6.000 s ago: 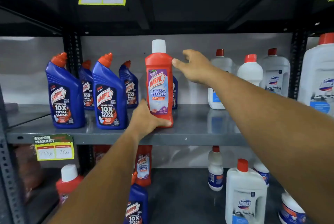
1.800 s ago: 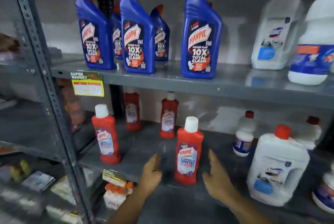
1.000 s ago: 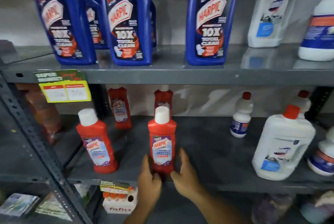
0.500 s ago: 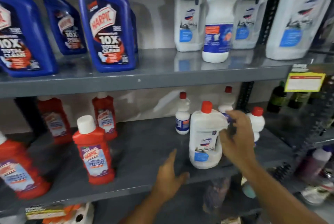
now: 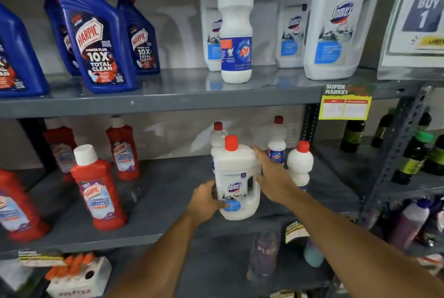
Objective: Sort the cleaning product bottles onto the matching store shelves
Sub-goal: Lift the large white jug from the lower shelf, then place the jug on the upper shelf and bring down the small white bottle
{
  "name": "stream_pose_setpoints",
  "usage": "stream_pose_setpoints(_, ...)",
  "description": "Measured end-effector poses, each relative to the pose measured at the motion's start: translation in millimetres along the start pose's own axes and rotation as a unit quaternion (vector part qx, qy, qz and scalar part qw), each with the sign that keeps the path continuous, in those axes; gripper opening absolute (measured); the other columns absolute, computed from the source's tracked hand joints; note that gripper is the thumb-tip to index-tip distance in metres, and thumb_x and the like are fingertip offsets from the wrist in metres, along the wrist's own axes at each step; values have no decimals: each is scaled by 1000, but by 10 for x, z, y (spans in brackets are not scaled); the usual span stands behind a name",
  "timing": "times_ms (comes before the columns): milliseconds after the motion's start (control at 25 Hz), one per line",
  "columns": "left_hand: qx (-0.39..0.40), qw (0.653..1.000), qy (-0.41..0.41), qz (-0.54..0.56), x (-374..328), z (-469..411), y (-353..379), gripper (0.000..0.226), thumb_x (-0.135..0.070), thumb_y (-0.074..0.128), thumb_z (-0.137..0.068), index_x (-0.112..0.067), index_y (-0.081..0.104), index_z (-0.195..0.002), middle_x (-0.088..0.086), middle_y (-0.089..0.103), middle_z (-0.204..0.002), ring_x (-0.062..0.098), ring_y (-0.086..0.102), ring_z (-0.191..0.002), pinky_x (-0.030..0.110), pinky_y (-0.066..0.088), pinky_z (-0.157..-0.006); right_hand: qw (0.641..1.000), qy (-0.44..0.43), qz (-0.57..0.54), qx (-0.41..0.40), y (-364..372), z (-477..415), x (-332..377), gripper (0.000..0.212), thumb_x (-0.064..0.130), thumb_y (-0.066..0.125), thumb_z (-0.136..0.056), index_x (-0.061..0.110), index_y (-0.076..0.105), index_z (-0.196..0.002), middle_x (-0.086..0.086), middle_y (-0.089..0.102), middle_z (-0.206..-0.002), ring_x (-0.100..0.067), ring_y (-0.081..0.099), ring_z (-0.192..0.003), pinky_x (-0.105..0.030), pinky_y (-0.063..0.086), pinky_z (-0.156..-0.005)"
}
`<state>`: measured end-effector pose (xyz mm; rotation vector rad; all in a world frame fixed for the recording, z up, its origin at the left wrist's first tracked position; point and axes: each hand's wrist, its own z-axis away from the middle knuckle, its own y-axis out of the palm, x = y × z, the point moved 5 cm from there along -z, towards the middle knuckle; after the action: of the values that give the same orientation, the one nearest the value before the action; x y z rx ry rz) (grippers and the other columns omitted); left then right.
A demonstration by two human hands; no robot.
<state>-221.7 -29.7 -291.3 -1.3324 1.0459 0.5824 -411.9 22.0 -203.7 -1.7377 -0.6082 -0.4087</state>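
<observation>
Both hands on the white Domex bottle: left hand cups the lower left side near the base, fingers wrapped onto the front by the blue label patch; right hand is pressed against the right side at the moulded handle, fingers curled over the shoulder. Whether the bottle is lifted or resting cannot be told; its base sits at or just above the lower shelf, near the front edge.

Handling, as a judgement: rigid plastic jug, likely full and fairly heavy, walls smooth and a bit slippery, not fragile. Best hold looks like the side handle with one hand, the other hand under or low on the body for support, as now. Squeezing the flat faces may flex them slightly.

Orientation: upright, long axis vertical, red cap on top, label facing the camera, handle on the right.

Context: small white bottles stand just beside and behind it on the right; red Harpic bottles are well apart on the left of the same shelf. On the upper shelf larger Domex jugs stand right of the blue Harpic bottles, so that is probably the matching place.
</observation>
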Motion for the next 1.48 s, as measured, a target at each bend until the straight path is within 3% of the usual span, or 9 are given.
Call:
stream_pose_setpoints(120, 0, 999, 16, 33, -308, 385, -141, 45, -6, 85, -57, -22, 69, -96, -4, 78, -95, 14, 73, -91, 41, 58, -86, 997, -60, 38, 15, -166, 244, 273, 74, 14, 51, -91, 33, 8, -149, -7, 48, -141, -24, 50, -122, -37, 41, -103)
stream_pose_setpoints(360, 18, 992, 101, 71, -1532, 1136, -1106, 50, 10, 81, -62, -13, 68, -104, 2, 77, -104, 20, 72, -96, 30, 58, -82, 978, -199, -34, -54, -1202, 528, 1337, 68, 28, 59, -89, 48, 20, -141, 9, 64, -110, -6, 59, -88, -27, 49, -82)
stream_pose_setpoints(560, -99, 966, 206, 118, -2424, 1097, -1965, 41, -4, 76, -65, -20, 68, -102, -3, 78, -99, 12, 72, -93, 20, 58, -73, 941, -278, -83, -174, -1996, 139, 2239, 62, 23, 60, -88, 36, 31, -142, 10, 63, -117, -8, 64, -89, -18, 50, -80)
stream_pose_setpoints(720, -199, 924, 223, 238, -2521, 634, -2195, 30, -1, 55, -90, -18, 65, -112, -8, 77, -100, 11, 71, -96, 23, 60, -73, 938, -270, -15, -218, -2209, -524, 2720, 56, 21, 56, -90, 26, 33, -141, -1, 61, -124, -18, 56, -102, -26, 36, -83)
stream_pose_setpoints(960, -269, 890, 212, 301, -2418, 169, -2238, 30, -1, 47, -94, -9, 62, -119, 4, 72, -111, 20, 67, -105, 44, 52, -97, 953, -221, 37, -202, -2034, -1195, 2765, 40, 18, 56, -88, 19, 40, -125, -13, 65, -100, -32, 62, -85, -44, 55, -74)
stream_pose_setpoints(1160, -274, 883, 202, 322, -2420, 77, -2204, 32, -5, 49, -95, -13, 59, -124, 1, 70, -119, 10, 67, -105, 35, 54, -95, 946, -208, 121, -216, -2016, -1274, 2768, 41, 23, 57, -88, 16, 38, -123, -15, 61, -94, -29, 58, -71, -37, 49, -58)
stream_pose_setpoints(1280, -347, 885, 209, 231, -2406, 275, -2131, 32, -11, 54, -94, -14, 55, -126, -12, 64, -116, -5, 64, -96, 14, 52, -83, 931, -219, 189, -223, -2103, -1139, 2771, 51, 35, 61, -84, 18, 40, -127, -14, 65, -103, -34, 59, -83, -41, 51, -67)
stream_pose_setpoints(1400, -496, 796, 345, -41, -2471, 736, -1799, 30, -19, 64, -86, -13, 58, -115, 0, 59, -114, 11, 54, -106, 23, 43, -93, 895, -268, 142, -328, -2526, -1015, 2745, 49, 39, 57, -81, 22, 49, -126, -9, 63, -112, -33, 58, -104, -46, 49, -89)
stream_pose_setpoints(1480, -384, 815, 399, -169, -2598, 663, -1416, 31, -26, 64, -82, -12, 61, -110, 6, 61, -114, 18, 52, -110, 27, 40, -99, 896, -259, 84, -350, -2791, -1076, 2634, 48, 37, 59, -82, 20, 52, -126, -10, 60, -118, -30, 58, -106, -36, 45, -92)
